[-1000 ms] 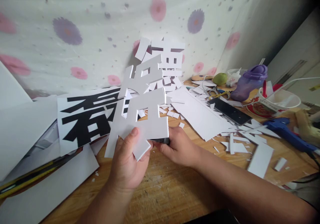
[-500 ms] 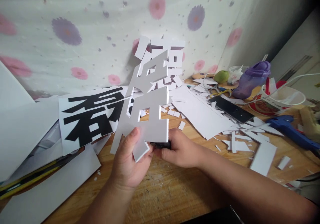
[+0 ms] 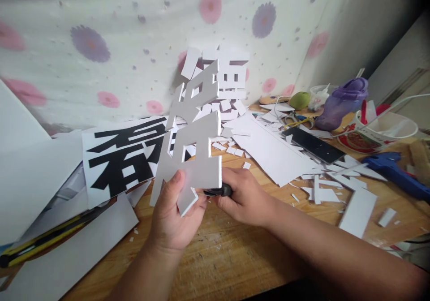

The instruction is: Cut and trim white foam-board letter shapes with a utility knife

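My left hand [image 3: 175,216] grips the lower end of a white foam-board cut-out character [image 3: 201,173], its thumb pressed on the front face. The cut-out is tilted upright over the table, with several square openings through it. At its lower right edge, my right hand [image 3: 243,198] is closed round a black craft knife [image 3: 224,190]. The knife's front part lies behind the board's lower edge, so its blade is mostly hidden. Behind the cut-out, a sheet with a printed black character [image 3: 126,175] lies on the table.
Another white character [image 3: 231,75] stands against the flowered curtain. White sheets and scraps [image 3: 324,194] litter the right side, near a phone [image 3: 314,145], scissors [image 3: 298,121], a blue glue gun [image 3: 396,171], a purple bottle [image 3: 342,104] and a tub [image 3: 369,135]. A yellow-black cutter [image 3: 43,242] lies left.
The cut-out has turned slightly and its top has shifted left. My right hand has moved a little left, and more of the knife's black end shows.
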A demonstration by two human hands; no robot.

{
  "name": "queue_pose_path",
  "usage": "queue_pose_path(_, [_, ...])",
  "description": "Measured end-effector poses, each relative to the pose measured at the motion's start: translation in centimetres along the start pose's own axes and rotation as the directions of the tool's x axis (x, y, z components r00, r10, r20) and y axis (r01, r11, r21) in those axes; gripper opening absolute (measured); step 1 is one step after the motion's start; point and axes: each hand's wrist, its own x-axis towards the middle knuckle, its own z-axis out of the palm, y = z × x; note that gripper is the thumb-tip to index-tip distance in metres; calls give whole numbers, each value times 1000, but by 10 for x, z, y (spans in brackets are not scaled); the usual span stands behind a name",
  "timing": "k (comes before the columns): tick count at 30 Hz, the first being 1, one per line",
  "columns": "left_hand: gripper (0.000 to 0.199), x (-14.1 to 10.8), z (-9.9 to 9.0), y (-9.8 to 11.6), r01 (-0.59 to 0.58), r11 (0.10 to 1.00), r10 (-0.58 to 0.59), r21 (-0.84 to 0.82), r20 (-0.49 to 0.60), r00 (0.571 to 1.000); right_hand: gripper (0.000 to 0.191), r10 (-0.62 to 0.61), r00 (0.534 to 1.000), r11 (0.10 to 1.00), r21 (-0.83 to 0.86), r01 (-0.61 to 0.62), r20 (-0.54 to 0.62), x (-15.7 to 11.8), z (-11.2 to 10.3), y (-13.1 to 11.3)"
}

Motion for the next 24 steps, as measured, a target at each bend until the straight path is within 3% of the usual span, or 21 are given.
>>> queue_pose_path(4, [24,-1,0,-3,-62,998,63,27,-47,997,6,-5,1000,998,-69,4,-8,0,1,1])
queue_pose_path(16, [29,0,3,3,-255,950,263,179,-24,964,10,111,994,955,-277,-107,-3,0,0,0])
queue_pose_path(24, [32,2,3,7,-297,932,315,208,-58,947,4,3,996,975,-222,-22,-86,-1,1,1])
